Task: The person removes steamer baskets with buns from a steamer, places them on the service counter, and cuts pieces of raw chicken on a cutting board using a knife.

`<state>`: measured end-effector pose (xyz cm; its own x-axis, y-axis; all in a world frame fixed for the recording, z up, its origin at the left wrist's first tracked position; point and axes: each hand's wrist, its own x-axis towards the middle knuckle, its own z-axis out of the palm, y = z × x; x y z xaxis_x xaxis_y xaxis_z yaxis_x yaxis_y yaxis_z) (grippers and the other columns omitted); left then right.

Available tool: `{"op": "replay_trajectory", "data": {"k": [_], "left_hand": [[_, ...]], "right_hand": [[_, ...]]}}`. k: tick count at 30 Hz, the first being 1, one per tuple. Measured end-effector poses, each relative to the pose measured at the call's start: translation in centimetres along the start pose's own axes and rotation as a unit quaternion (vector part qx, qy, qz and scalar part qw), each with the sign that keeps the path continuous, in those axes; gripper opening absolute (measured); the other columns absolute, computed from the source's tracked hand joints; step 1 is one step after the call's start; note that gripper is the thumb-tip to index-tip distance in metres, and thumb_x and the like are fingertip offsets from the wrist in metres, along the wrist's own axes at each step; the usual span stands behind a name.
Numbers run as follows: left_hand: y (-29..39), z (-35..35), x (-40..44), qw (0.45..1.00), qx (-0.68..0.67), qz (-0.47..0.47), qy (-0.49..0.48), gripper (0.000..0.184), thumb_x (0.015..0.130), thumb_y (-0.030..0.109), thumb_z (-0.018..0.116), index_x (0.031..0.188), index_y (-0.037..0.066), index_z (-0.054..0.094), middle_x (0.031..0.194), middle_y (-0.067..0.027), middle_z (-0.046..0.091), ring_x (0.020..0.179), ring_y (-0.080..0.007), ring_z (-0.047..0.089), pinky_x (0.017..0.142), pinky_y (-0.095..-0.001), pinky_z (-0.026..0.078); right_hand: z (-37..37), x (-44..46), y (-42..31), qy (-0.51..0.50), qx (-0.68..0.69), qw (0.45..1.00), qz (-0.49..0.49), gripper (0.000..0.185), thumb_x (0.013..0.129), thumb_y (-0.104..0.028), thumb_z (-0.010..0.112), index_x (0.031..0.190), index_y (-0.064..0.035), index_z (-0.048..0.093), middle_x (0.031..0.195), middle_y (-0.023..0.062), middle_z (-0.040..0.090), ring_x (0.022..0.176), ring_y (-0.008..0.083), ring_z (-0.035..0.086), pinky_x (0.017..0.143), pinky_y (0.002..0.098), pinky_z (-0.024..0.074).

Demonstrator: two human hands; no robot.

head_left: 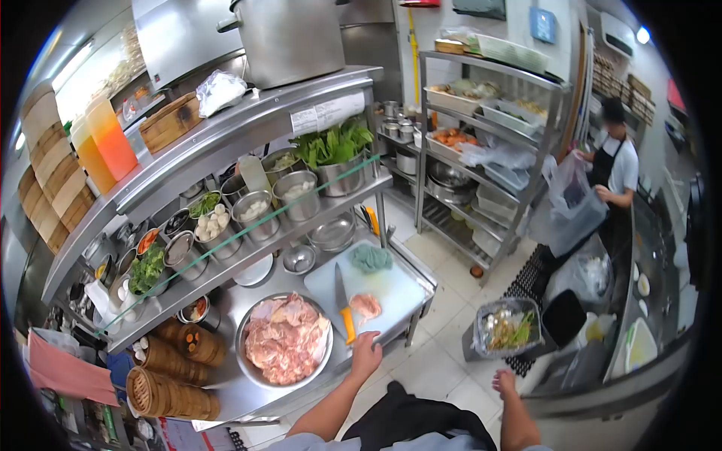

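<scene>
My left hand is at the near edge of a white cutting board, its fingers stretched out and nothing seen in them. Just beside it is the orange handle of a knife, which lies flat on the board. A piece of raw chicken rests right of the knife, and a crumpled green cloth lies farther back. Left of the board, a steel bowl is full of raw chicken pieces. My right hand hangs over the floor at my side, fingers loosely apart and holding nothing visible.
Steel pots of vegetables line the shelf above the counter. Bamboo steamers stand at left. A lined waste bin is on the floor at right. Farther back, a co-worker handles a plastic bag beside a wheeled rack.
</scene>
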<state>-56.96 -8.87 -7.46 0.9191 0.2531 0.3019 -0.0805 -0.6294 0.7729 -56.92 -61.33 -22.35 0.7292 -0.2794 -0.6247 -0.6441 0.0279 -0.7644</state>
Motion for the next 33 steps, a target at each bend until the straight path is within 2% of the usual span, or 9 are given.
{"op": "replay_trajectory", "data": {"k": [6,8,13,16,23,25,26,28,33], "left_hand": [[-1.3,1.6,5.1,0.956,0.238,-0.092,0.142,0.046,0.081,0.006,0.066,0.127,0.009,0.063,0.134,-0.0232,0.054,0.126,-0.0434,0.051,0.107,-0.0497,0.043],[-3.3,2.0,5.9,0.955,0.208,-0.146,0.151,0.045,0.081,0.004,0.065,0.126,0.008,0.063,0.131,-0.0247,0.055,0.123,-0.0445,0.053,0.105,-0.0511,0.044],[-5.8,2.1,7.1,0.934,0.210,-0.259,0.133,0.052,0.082,0.001,0.065,0.133,0.006,0.054,0.120,-0.0282,0.059,0.108,-0.0517,0.059,0.096,-0.0568,0.048],[-1.0,0.9,8.5,0.901,0.160,-0.381,0.132,0.061,0.082,0.005,0.065,0.141,0.008,0.047,0.125,-0.0304,0.060,0.113,-0.0533,0.059,0.099,-0.0547,0.049],[4.0,3.5,3.2,0.864,0.029,-0.478,0.152,0.066,0.084,0.011,0.059,0.147,0.009,0.042,0.125,-0.0363,0.062,0.118,-0.0489,0.061,0.101,-0.0493,0.049],[3.7,4.9,0.5,0.858,-0.046,-0.472,0.196,0.062,0.086,0.012,0.057,0.145,0.005,0.043,0.108,-0.0283,0.067,0.095,-0.0392,0.069,0.086,-0.0450,0.055],[4.7,5.2,-0.5,0.825,-0.141,-0.508,0.204,0.055,0.092,0.012,0.058,0.145,0.003,0.043,0.089,-0.0150,0.064,0.065,-0.0226,0.062,0.061,-0.0369,0.053],[7.1,5.5,-1.4,0.809,-0.194,-0.505,0.230,0.051,0.095,0.013,0.058,0.143,0.004,0.045,0.085,-0.0107,0.060,0.059,-0.0168,0.056,0.053,-0.0334,0.049],[7.9,5.3,-3.6,0.801,-0.263,-0.467,0.266,0.026,0.102,0.018,0.061,0.121,0.004,0.051,0.068,-0.0015,0.052,0.047,-0.0117,0.050,0.043,-0.0289,0.043]], "right_hand": [[16.7,0.3,-12.3,-0.232,-0.119,0.963,-0.065,0.015,0.101,-0.021,0.066,0.104,-0.0067,0.068,0.081,0.0035,0.066,0.065,0.0132,0.061,0.057,0.0275,0.0518],[22.4,-1.4,-17.7,-0.337,-0.170,0.906,-0.193,0.026,0.101,-0.026,0.065,0.092,-0.0030,0.069,0.070,0.0014,0.060,0.063,0.0109,0.057,0.055,0.0274,0.0453],[37.2,0.0,-23.9,-0.371,-0.295,0.738,-0.480,0.038,0.093,-0.040,0.070,0.096,-0.0017,0.071,0.084,0.0127,0.072,0.079,0.0258,0.070,0.075,0.0374,0.0538],[43.2,-3.2,-27.4,-0.359,-0.420,0.743,-0.377,0.050,0.084,-0.051,0.075,0.107,-0.0062,0.072,0.094,0.0148,0.075,0.094,0.0315,0.073,0.083,0.0415,0.0563],[50.6,-1.3,-25.8,-0.343,-0.535,0.654,-0.410,0.061,0.076,-0.056,0.077,0.112,-0.0067,0.072,0.100,0.0189,0.075,0.093,0.0340,0.074,0.081,0.0440,0.0571],[51.9,0.4,-25.2,-0.452,-0.513,0.654,-0.324,0.051,0.079,-0.044,0.077,0.112,-0.0054,0.070,0.101,0.0152,0.075,0.087,0.0290,0.073,0.076,0.0404,0.0559],[52.1,1.0,-25.3,-0.459,-0.517,0.646,-0.324,0.051,0.079,-0.044,0.077,0.112,-0.0054,0.070,0.101,0.0152,0.075,0.087,0.0290,0.073,0.076,0.0404,0.0559],[52.4,0.8,-26.4,-0.599,-0.373,0.677,-0.210,0.023,0.082,-0.024,0.073,0.092,-0.0051,0.064,0.090,0.0087,0.070,0.079,0.0230,0.069,0.073,0.0378,0.0563],[53.4,-3.0,-29.5,-0.676,-0.183,0.711,0.066,0.014,0.086,-0.009,0.069,0.090,-0.0108,0.055,0.089,0.0064,0.064,0.079,0.0194,0.067,0.073,0.0367,0.0573]]}}
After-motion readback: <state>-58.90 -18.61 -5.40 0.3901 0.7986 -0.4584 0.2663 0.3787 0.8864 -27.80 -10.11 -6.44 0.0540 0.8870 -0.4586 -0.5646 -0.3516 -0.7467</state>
